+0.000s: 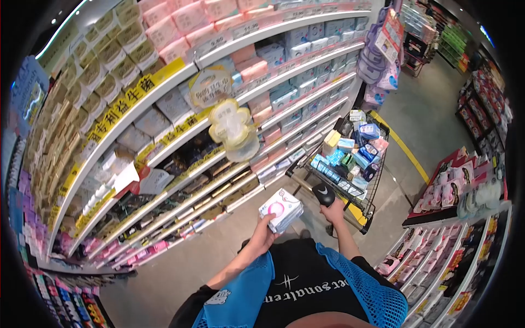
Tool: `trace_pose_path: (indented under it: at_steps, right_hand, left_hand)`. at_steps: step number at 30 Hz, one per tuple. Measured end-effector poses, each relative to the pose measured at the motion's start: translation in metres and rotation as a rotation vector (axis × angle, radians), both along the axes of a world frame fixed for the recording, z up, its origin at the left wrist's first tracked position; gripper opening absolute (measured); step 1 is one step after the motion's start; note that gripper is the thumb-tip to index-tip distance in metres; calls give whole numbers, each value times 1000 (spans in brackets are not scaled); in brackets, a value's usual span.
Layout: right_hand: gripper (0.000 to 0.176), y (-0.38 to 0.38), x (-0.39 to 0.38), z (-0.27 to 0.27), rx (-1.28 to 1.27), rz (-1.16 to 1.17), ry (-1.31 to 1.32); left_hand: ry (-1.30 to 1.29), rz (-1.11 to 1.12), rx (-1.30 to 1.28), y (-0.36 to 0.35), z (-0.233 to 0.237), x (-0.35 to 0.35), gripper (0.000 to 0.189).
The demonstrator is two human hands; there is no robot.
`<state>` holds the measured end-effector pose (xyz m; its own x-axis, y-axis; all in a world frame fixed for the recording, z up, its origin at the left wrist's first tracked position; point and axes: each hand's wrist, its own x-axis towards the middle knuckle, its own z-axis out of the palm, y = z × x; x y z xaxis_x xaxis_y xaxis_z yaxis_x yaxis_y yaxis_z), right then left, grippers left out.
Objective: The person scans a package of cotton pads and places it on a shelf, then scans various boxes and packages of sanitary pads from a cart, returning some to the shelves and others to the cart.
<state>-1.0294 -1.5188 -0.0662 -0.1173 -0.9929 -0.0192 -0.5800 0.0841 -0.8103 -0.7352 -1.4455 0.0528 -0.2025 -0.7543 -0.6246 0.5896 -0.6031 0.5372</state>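
Observation:
My left hand [264, 232] is closed around a white pack of sanitary pads [281, 209] with a pink round mark, held in front of my body. To its right, my right hand [332, 211] grips a black handheld scanner [324, 193] with a white mark on its rounded head. Just beyond that hand stands a wire shopping cart [367, 210], its handle side towards me. Boxes and packs, mostly blue, white and green, fill it, among them a pale yellow pack [331, 141].
A long shelf [229, 94] of packaged goods curves along my left, with a flower-shaped sign [229, 127] sticking out. Lower racks [432, 251] stand on the right. A yellow line [407, 153] runs along the aisle floor beyond the cart.

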Motion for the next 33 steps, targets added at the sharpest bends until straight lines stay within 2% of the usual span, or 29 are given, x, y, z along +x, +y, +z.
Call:
trace_pose_path:
  at_steps: [1,2,3,5,6,8,11,15,19,26,29,32,33]
  right_hand:
    - [21,-2,-2,-12,66,-11,-104]
    - [19,-4,-4,-24,23,1,-88]
    - [24,-6,-3,-24,81,-60,-138]
    - [29,-11,-6,-42,86,-64,-74]
    - [23,-7,-3,-26,5,-16,-87]
    - [28,-8,-6,-28,-145,17,57]
    - [31,-10,3,-14,-175,46,0]
    - [31,-13,4,10,-61,85,-45]
    - [40,-21,-9,-19,-199,212,12]
    - [36,-28,-18,-63,-238,255,-145]
    - [35,-23,-16,-28,-224,273,-97]
    - [37,-23,-12,-34,-219,224,-1]
    - [39,-22,-13,-34,-219,231,-40]
  left_hand:
    - [-12,1,-3,2,0,-2,54]
    - [-22,7,-15,1,0,-5,53]
    - [-53,4,-11,0,7,-8,53]
    - [-63,-30,-21,-1,6,-11,54]
    - [-51,-44,-30,-4,6,-15,54]
    - [-38,-71,-27,-3,8,-21,55]
    - [8,-69,-13,-5,12,-37,54]
    - [15,-90,-39,-9,9,-62,53]
    - [1,-90,-35,-9,14,-91,54]
    - [-8,-79,-49,-1,18,-117,52]
    - [-16,-34,-15,8,18,-121,49]
    - [4,2,8,12,3,-119,48]
    - [9,11,1,12,8,-120,48]
